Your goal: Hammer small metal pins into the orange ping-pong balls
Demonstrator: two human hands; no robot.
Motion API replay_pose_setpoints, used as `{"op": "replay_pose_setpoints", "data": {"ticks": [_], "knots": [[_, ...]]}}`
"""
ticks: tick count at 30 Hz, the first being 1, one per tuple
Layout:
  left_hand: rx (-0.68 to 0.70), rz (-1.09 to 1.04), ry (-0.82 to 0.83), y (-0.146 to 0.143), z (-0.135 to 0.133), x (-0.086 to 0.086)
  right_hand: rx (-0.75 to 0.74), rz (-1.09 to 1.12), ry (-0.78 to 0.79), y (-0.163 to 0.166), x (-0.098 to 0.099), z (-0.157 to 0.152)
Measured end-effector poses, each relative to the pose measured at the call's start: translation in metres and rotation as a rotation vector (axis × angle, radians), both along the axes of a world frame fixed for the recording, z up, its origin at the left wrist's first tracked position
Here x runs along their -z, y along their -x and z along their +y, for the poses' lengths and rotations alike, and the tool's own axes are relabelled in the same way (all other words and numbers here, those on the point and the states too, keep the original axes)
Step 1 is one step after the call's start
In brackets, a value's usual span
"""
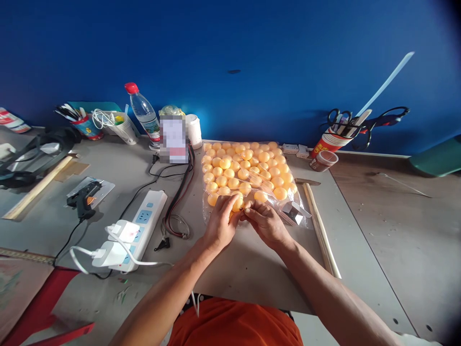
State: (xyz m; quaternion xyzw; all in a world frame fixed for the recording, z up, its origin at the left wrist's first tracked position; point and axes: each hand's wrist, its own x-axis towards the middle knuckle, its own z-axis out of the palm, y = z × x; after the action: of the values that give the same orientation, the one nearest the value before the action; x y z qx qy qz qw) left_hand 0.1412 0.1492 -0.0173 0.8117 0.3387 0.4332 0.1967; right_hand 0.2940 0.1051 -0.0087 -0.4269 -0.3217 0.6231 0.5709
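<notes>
The person's left hand (221,223) had thumb and fingers curled around an orange ball (237,204), above the near side of a clear bag of orange balls (248,169) near the desk's (259,278) far edge. The right hand (268,223) met it with fingertips drawn together; whether they gripped anything small, one could not tell. A small box (295,211) crowded the right hand at the bag's near right corner; past it a wooden stick (320,230) ran toward the near edge, a knife (307,182) by its far end. Left of the bag, cables (176,206) and a loaded power strip (147,216) took up room, with a glue gun (84,199) further left. Along the far edge stood a bottle (144,115) and a red cup (329,142) of tools.
</notes>
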Motion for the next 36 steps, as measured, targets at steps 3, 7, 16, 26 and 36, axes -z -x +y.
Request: {"op": "replay_pose_setpoints", "data": {"ticks": [3, 7, 16, 26, 36], "knots": [[0.002, -0.009, -0.01, 0.0, -0.001, 0.0, -0.006, -0.006, -0.007, 0.0, 0.001, 0.0], [-0.001, -0.018, -0.016, 0.0, -0.001, 0.001, -0.003, -0.008, -0.015, 0.001, 0.0, 0.0], [-0.015, -0.056, 0.061, -0.001, -0.001, -0.001, 0.01, 0.143, 0.0, 0.007, -0.007, 0.001], [-0.015, -0.071, 0.071, -0.002, 0.0, 0.0, 0.002, 0.128, 0.019, 0.007, -0.011, 0.002], [0.01, -0.06, 0.073, -0.001, 0.0, -0.001, 0.015, 0.159, 0.044, 0.007, -0.011, 0.001]]}}
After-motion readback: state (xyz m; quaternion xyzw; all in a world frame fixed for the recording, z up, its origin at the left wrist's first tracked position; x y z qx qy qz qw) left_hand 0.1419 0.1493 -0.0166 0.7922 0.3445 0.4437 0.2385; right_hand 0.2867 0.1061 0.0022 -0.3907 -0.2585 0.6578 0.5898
